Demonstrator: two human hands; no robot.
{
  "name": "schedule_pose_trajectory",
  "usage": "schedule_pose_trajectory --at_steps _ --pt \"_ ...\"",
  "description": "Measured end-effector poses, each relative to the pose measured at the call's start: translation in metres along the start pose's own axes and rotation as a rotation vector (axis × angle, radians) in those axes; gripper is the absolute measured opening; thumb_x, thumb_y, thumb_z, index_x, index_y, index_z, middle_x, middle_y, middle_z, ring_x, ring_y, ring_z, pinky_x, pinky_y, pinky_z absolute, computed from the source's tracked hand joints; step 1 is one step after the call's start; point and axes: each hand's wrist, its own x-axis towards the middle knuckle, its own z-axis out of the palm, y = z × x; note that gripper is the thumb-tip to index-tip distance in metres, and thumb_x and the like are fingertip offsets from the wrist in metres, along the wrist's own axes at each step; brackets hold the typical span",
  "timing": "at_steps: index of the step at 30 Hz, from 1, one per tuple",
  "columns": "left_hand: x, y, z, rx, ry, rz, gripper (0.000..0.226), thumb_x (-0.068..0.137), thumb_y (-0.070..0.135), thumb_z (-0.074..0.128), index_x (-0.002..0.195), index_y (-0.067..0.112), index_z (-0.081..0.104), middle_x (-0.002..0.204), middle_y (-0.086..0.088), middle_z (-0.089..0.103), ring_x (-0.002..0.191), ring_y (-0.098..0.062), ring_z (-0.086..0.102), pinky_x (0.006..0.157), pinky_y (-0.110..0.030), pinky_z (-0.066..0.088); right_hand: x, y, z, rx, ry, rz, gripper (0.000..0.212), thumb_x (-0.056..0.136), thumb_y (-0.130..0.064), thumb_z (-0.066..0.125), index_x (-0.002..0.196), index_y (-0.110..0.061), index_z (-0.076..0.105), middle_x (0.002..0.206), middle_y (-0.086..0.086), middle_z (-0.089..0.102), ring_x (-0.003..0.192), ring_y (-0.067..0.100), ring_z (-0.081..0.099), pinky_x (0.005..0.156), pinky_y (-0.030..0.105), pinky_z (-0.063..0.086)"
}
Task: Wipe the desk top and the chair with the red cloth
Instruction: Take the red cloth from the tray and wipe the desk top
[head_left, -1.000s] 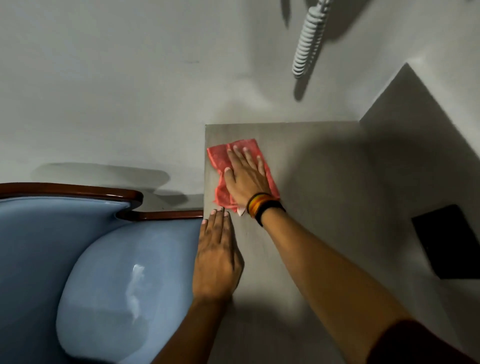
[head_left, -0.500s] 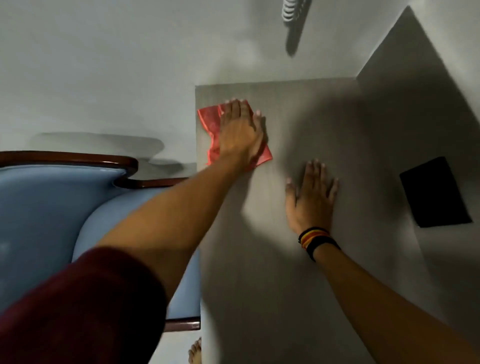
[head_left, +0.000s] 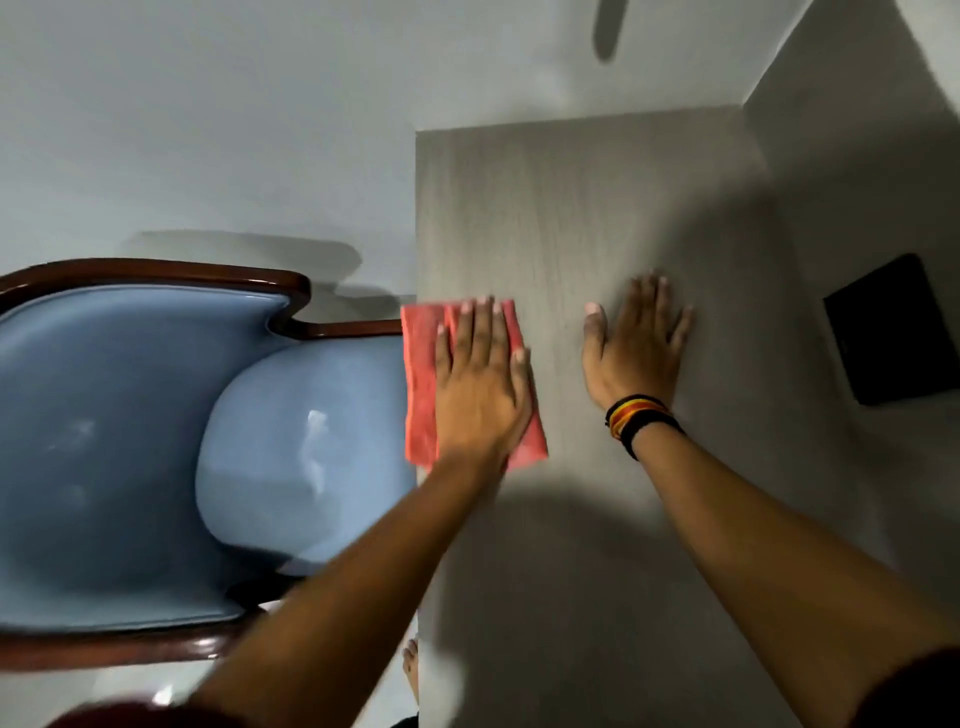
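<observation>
The red cloth (head_left: 421, 374) lies flat on the grey desk top (head_left: 571, 208), right at its left edge and slightly overhanging it. My left hand (head_left: 480, 379) presses down on the cloth with the palm flat and the fingers stretched forward. My right hand (head_left: 634, 348), with coloured bands at the wrist, rests flat on the bare desk to the right of the cloth, fingers spread, holding nothing. The blue padded chair (head_left: 156, 415) with its dark wooden frame stands against the desk's left side.
A black flat object (head_left: 888, 338) sits at the right, beside the desk's right edge. White walls close off the far side and the right. A bare foot (head_left: 411, 670) shows on the floor between chair and desk.
The cloth passed from my right hand to my left. My left hand has since slid it toward me along the desk's left edge. My right hand stays flat on the desk.
</observation>
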Motion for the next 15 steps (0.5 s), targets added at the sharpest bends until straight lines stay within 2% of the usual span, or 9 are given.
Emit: schedule_pose_trajectory --at_steps 4,6,9,12,15 --pt "-0.15 -0.015 0.017 0.092 -0.054 0.142 0.064 0.111 0.043 0.02 0.169 0.018 0.009 0.179 -0.001 0.003 0.166 -0.021 0.0 0.132 -0.052 0.015 -0.003 -0.001 -0.004 0.069 0.009 0.008 0.07 0.107 -0.05 0.028 0.161 -0.006 0.029 0.174 0.015 0.023 0.164 0.029 0.012 0.131 0.064 0.006" --pt "-0.172 -0.026 0.018 0.146 -0.1 0.239 0.063 0.111 0.045 0.02 0.169 0.02 0.011 0.179 0.001 0.005 0.166 -0.02 0.003 0.131 -0.052 0.017 -0.005 -0.001 -0.003 0.067 0.01 0.0 0.071 0.107 -0.051 0.028 0.161 -0.006 0.029 0.174 0.015 0.023 0.164 0.03 0.012 0.13 0.065 0.007" --pt "-0.159 -0.029 0.005 0.145 -0.138 0.319 0.063 0.111 0.04 0.026 0.169 0.023 0.008 0.179 0.003 0.004 0.166 -0.017 0.0 0.134 -0.052 0.014 -0.006 0.001 -0.003 0.08 -0.015 -0.014 0.072 0.107 -0.052 0.024 0.162 -0.005 0.028 0.174 0.016 0.022 0.164 0.03 0.011 0.131 0.064 0.004" --pt "-0.107 -0.031 -0.002 0.168 -0.13 0.366 0.06 0.111 0.036 0.023 0.168 0.022 0.012 0.178 0.001 0.009 0.166 -0.018 0.002 0.134 -0.051 0.011 -0.014 0.006 -0.007 0.173 -0.014 -0.027 0.067 0.108 -0.048 0.027 0.162 -0.007 0.03 0.174 0.014 0.023 0.164 0.027 0.012 0.133 0.057 0.002" --pt "-0.042 -0.026 -0.011 0.138 -0.098 0.254 0.057 0.113 0.037 0.023 0.168 0.022 0.018 0.177 0.0 0.016 0.166 -0.019 0.009 0.134 -0.048 0.011 -0.061 0.019 -0.014 0.352 0.049 -0.019 0.062 0.109 -0.042 0.038 0.161 -0.009 0.033 0.173 0.011 0.026 0.164 0.025 0.014 0.133 0.054 0.002"
